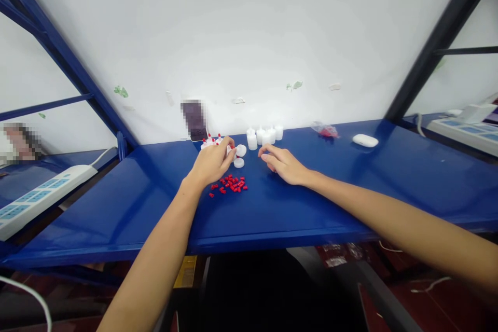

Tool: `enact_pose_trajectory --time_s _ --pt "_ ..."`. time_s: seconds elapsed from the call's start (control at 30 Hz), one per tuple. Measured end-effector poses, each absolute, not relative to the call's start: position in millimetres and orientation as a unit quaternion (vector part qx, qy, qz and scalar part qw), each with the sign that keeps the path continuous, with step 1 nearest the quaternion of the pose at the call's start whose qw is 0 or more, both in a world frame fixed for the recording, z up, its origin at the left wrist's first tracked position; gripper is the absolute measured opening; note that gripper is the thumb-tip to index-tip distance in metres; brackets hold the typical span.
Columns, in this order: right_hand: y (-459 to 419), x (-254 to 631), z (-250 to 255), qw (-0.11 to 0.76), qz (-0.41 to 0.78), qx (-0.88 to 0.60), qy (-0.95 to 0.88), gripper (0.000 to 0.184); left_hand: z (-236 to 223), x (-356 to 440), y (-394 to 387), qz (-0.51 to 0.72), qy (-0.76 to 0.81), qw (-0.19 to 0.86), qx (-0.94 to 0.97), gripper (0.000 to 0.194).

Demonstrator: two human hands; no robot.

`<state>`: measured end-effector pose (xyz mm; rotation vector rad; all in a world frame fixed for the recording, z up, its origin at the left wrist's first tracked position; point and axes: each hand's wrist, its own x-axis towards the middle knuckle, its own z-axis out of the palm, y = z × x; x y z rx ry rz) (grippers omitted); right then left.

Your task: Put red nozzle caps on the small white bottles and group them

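My left hand (pixel 212 162) is closed round a small white bottle with a red cap, among other red-capped bottles (pixel 212 141) at the back of the blue table (pixel 128 207). Just in front of it lies a scatter of several small red caps (pixel 232 184). Two white bottles (pixel 239 156) lie on their sides between my hands. My right hand (pixel 283 163) rests palm down on the table, fingers loosely spread, holding nothing. Behind it stand several uncapped white bottles (pixel 264 136) in a cluster.
A dark phone (pixel 194 119) leans on the white wall. A clear bag with red bits (pixel 325 129) and a white case (pixel 364 140) lie to the right. White power strips sit at far left (pixel 42 192) and far right (pixel 465 129). Blue and black frame struts flank the table.
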<state>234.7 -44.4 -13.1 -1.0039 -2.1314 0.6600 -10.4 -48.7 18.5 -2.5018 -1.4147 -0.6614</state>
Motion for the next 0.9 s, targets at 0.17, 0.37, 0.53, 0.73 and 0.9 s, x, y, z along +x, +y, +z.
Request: enact_pose_trajectory --time_s 0.17,0.37,0.53,0.73,0.9 --pt "-46 234 -13 0.327 0.228 -0.384 -0.833 0.027 12 -15 -41 -0.199 -0.499 0.086 -0.839 0.028" --pt "-45 234 -12 0.328 0.235 -0.377 -0.834 0.029 5 -13 -37 -0.195 -0.494 0.073 -0.844 0.031" --pt "-44 235 -14 0.332 0.251 -0.367 -0.832 0.030 11 -12 -42 -0.219 -0.490 0.047 -0.842 0.033" --pt "-41 236 -18 0.347 0.287 -0.336 -0.827 0.026 23 -11 -52 -0.153 -0.443 -0.045 -0.882 0.023" --pt "-38 233 -18 0.356 0.257 -0.335 -0.834 0.025 20 -8 -52 -0.105 -0.424 -0.094 -0.895 0.021"
